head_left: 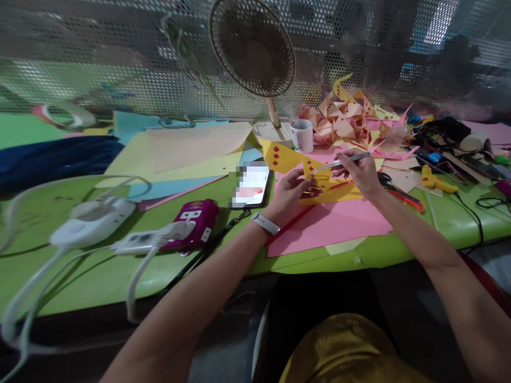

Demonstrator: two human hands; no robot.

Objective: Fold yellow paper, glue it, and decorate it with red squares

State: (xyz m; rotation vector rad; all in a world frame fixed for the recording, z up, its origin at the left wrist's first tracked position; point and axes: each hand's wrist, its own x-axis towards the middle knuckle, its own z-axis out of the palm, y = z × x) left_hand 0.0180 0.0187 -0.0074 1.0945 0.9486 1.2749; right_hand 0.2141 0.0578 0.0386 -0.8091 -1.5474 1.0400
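Observation:
My left hand (290, 192) pinches the edge of a yellow paper piece (281, 158) that carries small red diamond shapes. In my right hand (358, 169) is a pair of metal tweezers (339, 162), held between thumb and fingers. The tweezers' tips reach the yellow paper close to my left fingertips; whether they grip anything is too small to tell. Beneath both hands lie more yellow paper and a pink sheet (331, 229). A red strip (293, 223) rests on the pink sheet beside my left wrist.
Left of my hands lie a lit phone (252, 185), a purple power strip (195, 223) and a white extension block (93, 221) with cables. Behind stand a fan (253, 48) and a white cup (302, 137). Cut papers (345, 122) pile up behind; scissors (399, 189) and a yellow glue gun (437, 181) lie right.

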